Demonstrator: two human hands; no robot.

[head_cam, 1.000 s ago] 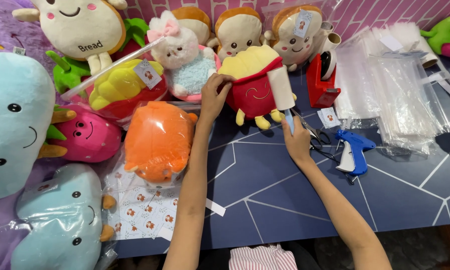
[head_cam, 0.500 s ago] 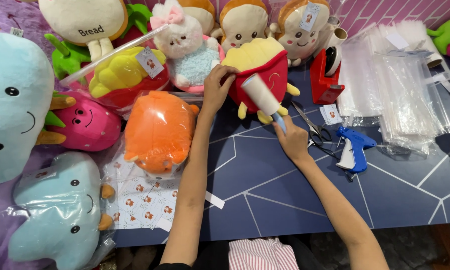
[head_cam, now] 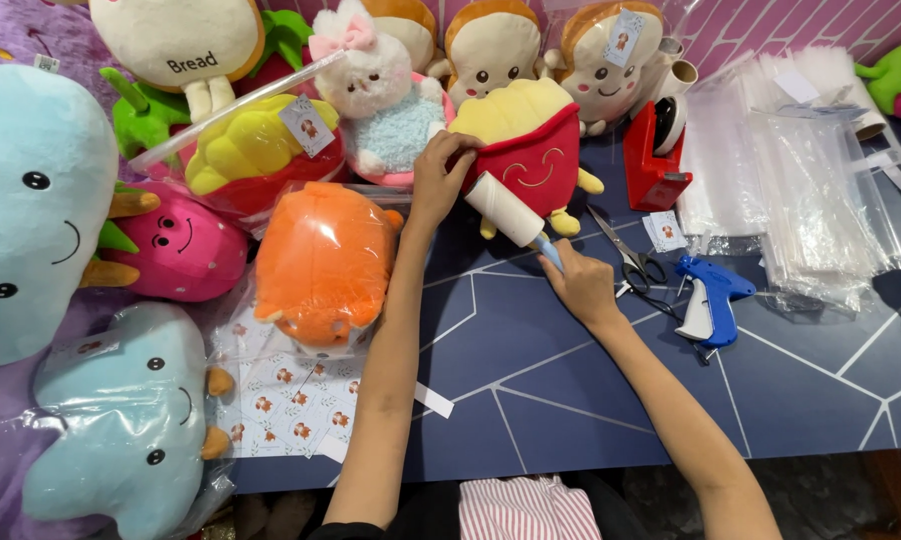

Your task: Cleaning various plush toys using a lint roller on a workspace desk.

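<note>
My left hand (head_cam: 439,172) is gripping the red-and-yellow fries-shaped plush toy (head_cam: 527,150) while my right hand (head_cam: 583,282) is holding the white lint roller (head_cam: 506,210), its long axis slanting up-left onto the toy's lower left side.

It looked like a small toy-packing workshop: bagged plush toys with hang tags (head_cam: 326,260) crowded a dark blue geometric-patterned table (head_cam: 591,400), beside a stack of clear plastic bags (head_cam: 791,190), a red tape dispenser (head_cam: 656,160) and a blue tagging gun (head_cam: 709,305).
</note>
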